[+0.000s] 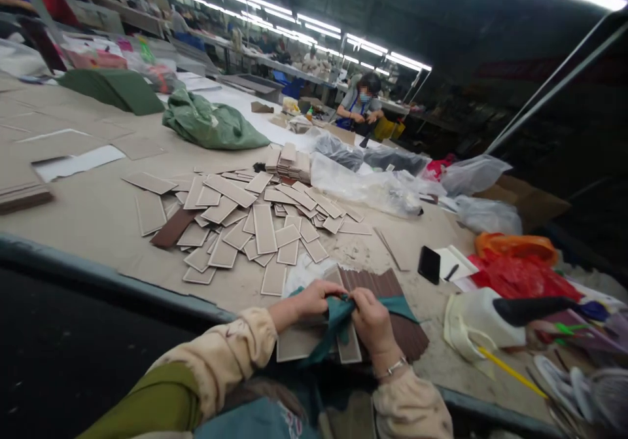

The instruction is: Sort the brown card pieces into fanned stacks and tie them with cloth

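Observation:
Both hands meet at a teal cloth strip [338, 315] that wraps around a stack of brown panels [405, 337] at the table's front edge. My left hand [316, 298] pinches the strip from the left, and my right hand [373, 321] grips it close by on the right. The strip's loose ends hang down over beige panels [297, 344] below my hands. Whether a knot lies between my fingertips I cannot tell. Just beyond, many loose beige rectangular panels [265, 229] lie in a spread heap, one brown panel [173, 228] among them.
Behind the heap stand a small stack of panels [288, 164] and a green bag [210, 122]. To the right lie a phone [429, 265], a white container [483, 321], a red plastic bag [524, 275] and clear plastic [367, 187]. A masked person [360, 105] works farther back.

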### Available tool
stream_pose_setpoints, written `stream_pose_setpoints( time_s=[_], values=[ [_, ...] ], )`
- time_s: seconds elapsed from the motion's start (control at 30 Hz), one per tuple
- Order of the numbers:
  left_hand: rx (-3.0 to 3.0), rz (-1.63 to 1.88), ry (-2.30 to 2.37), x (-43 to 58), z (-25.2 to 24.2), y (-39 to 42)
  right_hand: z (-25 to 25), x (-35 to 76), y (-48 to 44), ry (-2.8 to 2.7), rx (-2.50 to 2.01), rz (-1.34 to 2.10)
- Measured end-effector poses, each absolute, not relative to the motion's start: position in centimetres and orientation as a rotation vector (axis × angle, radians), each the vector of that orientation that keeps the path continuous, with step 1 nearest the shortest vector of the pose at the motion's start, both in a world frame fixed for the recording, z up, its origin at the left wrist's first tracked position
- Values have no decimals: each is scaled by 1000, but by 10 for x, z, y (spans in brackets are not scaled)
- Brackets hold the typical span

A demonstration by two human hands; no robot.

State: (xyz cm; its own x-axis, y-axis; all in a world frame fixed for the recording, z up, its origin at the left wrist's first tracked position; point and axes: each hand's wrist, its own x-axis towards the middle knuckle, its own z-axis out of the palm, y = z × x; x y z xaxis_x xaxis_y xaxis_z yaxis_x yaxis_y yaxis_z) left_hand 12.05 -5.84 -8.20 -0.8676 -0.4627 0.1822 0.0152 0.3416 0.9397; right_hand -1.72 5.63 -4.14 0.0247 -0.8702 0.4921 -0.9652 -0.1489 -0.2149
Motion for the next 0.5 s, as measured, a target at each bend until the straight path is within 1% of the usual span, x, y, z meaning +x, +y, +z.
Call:
stream_pose_setpoints(
  time_s=[0.1,0.2,0.5],
  values=[
    [359,-1504,-2305,119,-77,-69,-39,-18,58,-2030,2084,805],
    [446,-1415,-2315,118,-76,-75,-35,-16,59,-2071,2084,824],
    [906,-1060,-2420,124,-90,-72,-25,-5,86,-1968,2284,627]
  ],
)
